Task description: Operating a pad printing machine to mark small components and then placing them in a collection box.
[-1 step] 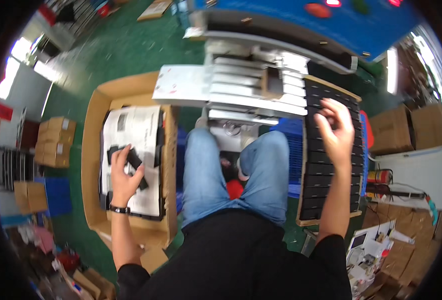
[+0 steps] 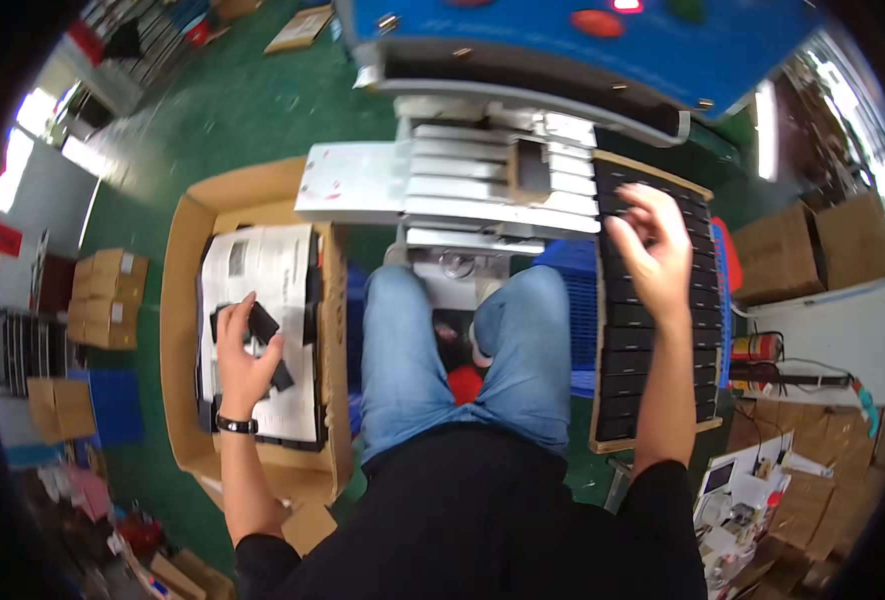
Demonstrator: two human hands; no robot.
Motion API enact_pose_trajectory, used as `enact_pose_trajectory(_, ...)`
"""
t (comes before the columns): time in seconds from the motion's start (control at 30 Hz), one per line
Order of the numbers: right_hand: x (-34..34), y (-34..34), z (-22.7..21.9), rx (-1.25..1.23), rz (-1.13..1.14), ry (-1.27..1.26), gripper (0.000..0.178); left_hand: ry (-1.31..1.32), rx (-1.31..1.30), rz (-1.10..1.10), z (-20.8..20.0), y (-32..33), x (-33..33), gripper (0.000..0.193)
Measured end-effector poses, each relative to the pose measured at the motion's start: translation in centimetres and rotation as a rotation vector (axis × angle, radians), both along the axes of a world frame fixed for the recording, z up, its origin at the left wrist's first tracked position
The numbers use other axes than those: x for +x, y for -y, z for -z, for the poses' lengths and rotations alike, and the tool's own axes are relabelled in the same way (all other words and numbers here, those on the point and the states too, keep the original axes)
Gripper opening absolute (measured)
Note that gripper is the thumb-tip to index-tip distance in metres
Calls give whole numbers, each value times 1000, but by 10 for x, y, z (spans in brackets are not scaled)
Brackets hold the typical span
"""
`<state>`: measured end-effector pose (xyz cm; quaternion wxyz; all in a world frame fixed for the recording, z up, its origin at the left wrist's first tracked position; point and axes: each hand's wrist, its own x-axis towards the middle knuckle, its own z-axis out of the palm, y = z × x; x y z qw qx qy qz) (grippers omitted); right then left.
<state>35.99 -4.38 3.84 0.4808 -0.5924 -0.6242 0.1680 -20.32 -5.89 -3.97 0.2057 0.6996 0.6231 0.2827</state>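
My left hand (image 2: pixel 245 370) is over the open cardboard box at the left, its fingers and thumb curved round a small black block (image 2: pixel 262 323). Other dark pieces (image 2: pixel 282 377) lie beneath that hand on a printed paper sheet (image 2: pixel 274 262). My right hand (image 2: pixel 668 262) hovers above a tray of black blocks (image 2: pixel 631 345) at the right. Its thumb and fingers are curled but apart, with nothing visible between them.
A silver slotted machine bed (image 2: pixel 453 185) with a brown-and-dark block (image 2: pixel 531 172) on it stands ahead of my knees. Behind it is a blue machine housing (image 2: pixel 523 50). The cardboard box wall (image 2: pixel 175 330) rises around the paper. A blue crate (image 2: pixel 583 300) sits beside the tray.
The view has shifted slightly, so the machine sits lower and further left in it. Both hands stay over the same places; the black block stays with my left hand.
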Motion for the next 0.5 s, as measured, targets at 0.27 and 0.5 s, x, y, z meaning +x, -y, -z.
enact_pose_trajectory(0.27, -24, -75, -34, -331, -236, 88, 78, 39, 393, 435, -80, -89, 145, 68)
enact_pose_trajectory(0.5, 7, -25, -32, -50, -119, -4, 72, -43, 540, 835, -94, -145, 287, 64)
